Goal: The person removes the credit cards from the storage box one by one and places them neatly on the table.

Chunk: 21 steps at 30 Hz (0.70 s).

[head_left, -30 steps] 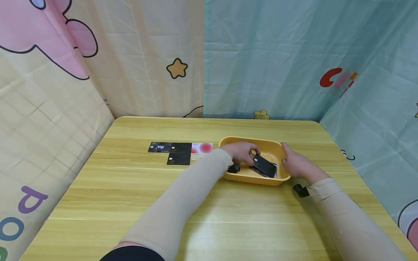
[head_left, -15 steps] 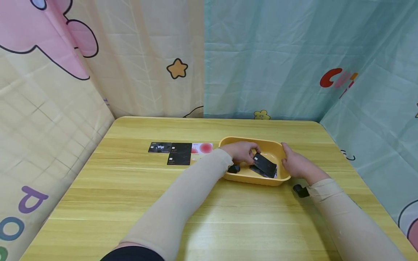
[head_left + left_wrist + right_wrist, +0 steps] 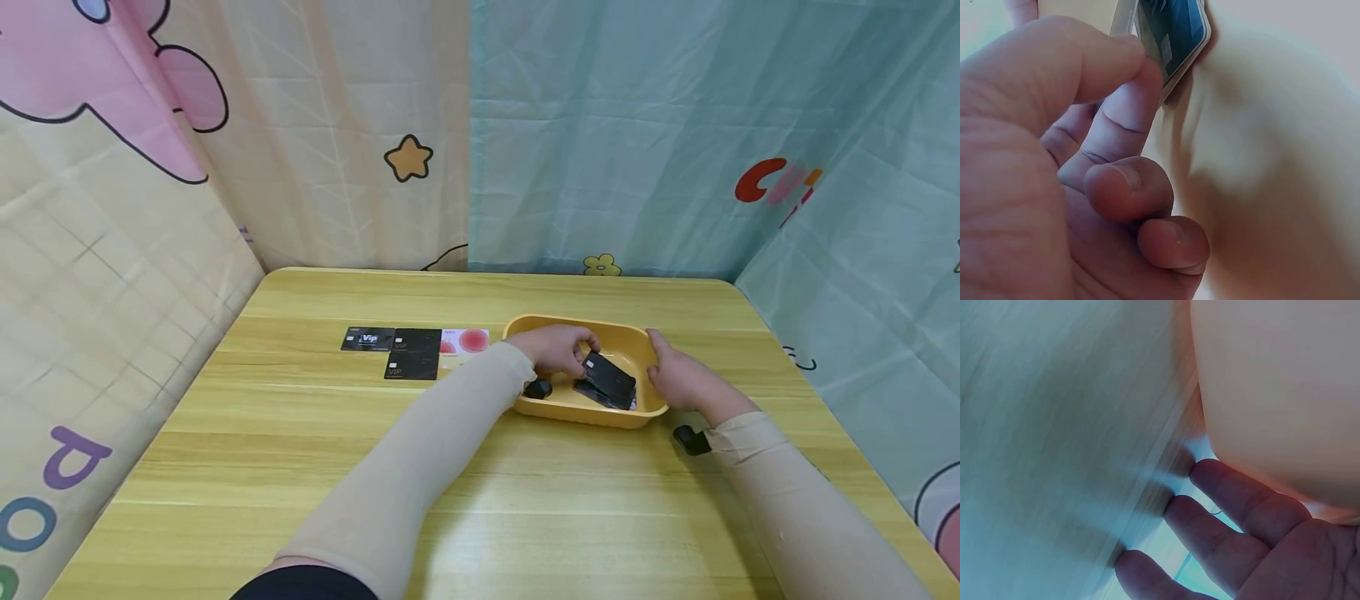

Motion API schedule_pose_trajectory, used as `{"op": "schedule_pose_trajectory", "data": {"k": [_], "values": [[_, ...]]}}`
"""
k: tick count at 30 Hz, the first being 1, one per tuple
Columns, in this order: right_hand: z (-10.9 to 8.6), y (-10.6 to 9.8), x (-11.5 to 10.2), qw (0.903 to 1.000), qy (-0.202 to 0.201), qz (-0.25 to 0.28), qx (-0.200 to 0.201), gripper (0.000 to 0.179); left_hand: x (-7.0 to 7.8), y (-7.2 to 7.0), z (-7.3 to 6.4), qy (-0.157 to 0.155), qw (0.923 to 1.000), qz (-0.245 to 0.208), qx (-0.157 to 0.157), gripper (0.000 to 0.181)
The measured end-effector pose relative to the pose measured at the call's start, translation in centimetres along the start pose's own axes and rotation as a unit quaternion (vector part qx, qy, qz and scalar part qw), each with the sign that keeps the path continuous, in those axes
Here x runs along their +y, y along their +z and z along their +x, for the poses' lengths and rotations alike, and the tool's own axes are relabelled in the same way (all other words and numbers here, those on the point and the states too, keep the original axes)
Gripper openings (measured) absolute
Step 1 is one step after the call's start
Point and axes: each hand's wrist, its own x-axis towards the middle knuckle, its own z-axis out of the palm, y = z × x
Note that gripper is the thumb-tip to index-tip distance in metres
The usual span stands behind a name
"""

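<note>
In the head view a yellow plastic bin (image 3: 577,410) stands on the wooden table, right of the middle. My left hand (image 3: 552,348) reaches into it and pinches the edge of a black card (image 3: 609,379) between thumb and forefinger. More cards lie under that one, mostly covered. The left wrist view shows the pinching hand (image 3: 1104,137) with the other fingers curled, and the dark card (image 3: 1175,31) at its fingertips. My right hand (image 3: 686,379) grips the bin's right rim, thumb over the edge. Its other fingers (image 3: 1210,537) extend outside, beneath the bin wall (image 3: 1279,394).
Left of the bin lie a black Vip card (image 3: 367,338), two plain black cards (image 3: 417,339), and a pink card with a red circle (image 3: 465,341). A pale card (image 3: 448,362) is partly hidden by my left sleeve (image 3: 420,450). Curtains (image 3: 645,142) hang behind the table.
The pinched card has shifted slightly within the bin and now covers more of the pale-edged card beneath. Both hands stay almost where they were.
</note>
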Motion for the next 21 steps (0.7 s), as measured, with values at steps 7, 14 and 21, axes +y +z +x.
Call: {"op": "schedule_pose_trajectory", "data": {"k": [7,14,21], "values": [[0.0,0.06,0.03,1.0,-0.007,-0.004,0.005,0.068,-0.08,0.04,-0.05,0.006,0.9997,-0.023,-0.001,0.052],[0.01,-0.01,-0.02,0.9997,-0.013,-0.014,0.013,0.067,0.0,-0.02,-0.04,0.009,0.9997,-0.021,-0.001,0.051],[0.14,0.03,0.08,1.0,-0.001,0.0,0.005,0.067,-0.02,0.02,0.04,0.013,0.9996,-0.023,0.002,0.051]]}}
